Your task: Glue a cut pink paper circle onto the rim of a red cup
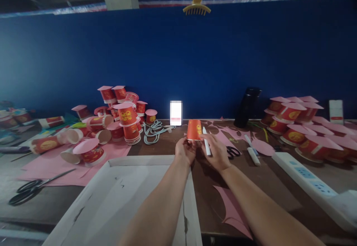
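Note:
A red paper cup [193, 129] with yellow markings is held upside down, its wide rim at the bottom, above the dark brown table [156, 148]. My left hand [186, 150] has its fingers closed at the cup's rim from the left and below. My right hand [216, 150] grips a white pen-like tube [206, 142], tip pointing up, close to the right side of the cup. Whether the right fingers also touch the cup is hard to see. Black-handled scissors [233, 151] lie partly hidden behind the right hand.
A white shallow box lid [111, 194] lies front left, with black scissors [30, 190] beyond it. Red cups with pink paper discs stand left [128, 116] and right [290, 112]. A power strip [304, 175], pink scraps [232, 209], a black bottle [247, 108] and a lit phone [176, 113] surround my hands.

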Motion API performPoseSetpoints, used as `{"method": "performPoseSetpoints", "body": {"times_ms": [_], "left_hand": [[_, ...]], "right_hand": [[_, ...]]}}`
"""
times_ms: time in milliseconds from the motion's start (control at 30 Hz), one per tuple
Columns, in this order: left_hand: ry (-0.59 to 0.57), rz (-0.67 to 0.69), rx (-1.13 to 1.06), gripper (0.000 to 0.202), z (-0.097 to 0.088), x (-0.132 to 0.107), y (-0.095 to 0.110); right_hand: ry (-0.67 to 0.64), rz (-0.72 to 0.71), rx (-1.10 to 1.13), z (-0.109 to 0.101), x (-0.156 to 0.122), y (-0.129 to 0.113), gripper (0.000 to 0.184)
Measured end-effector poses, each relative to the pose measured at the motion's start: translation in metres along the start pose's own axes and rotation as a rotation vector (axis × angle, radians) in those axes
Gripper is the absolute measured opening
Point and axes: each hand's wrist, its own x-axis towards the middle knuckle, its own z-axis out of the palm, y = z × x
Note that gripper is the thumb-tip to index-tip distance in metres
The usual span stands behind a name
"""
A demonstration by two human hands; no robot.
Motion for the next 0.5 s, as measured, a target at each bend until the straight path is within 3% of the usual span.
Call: {"method": "performPoseSetpoints", "body": {"times_ms": [100,333,500], "left_hand": [[-0.065,-0.068,-0.031,0.013,-0.001,-0.001,-0.001],[-0.194,-0.084,0.033,0.014,-0.002,-0.01,-0.003],[-0.221,-0.101,0.099,0.01,-0.002,-0.015,-0.007]], "right_hand": [[-0.002,-0.042,-0.022,0.0,0.0,0.003,0.033],[-0.005,-0.119,-0.093,-0.004,0.0,-0.003,0.033],[-0.012,-0.046,-0.003,-0.004,-0.003,-0.004,0.04]]}}
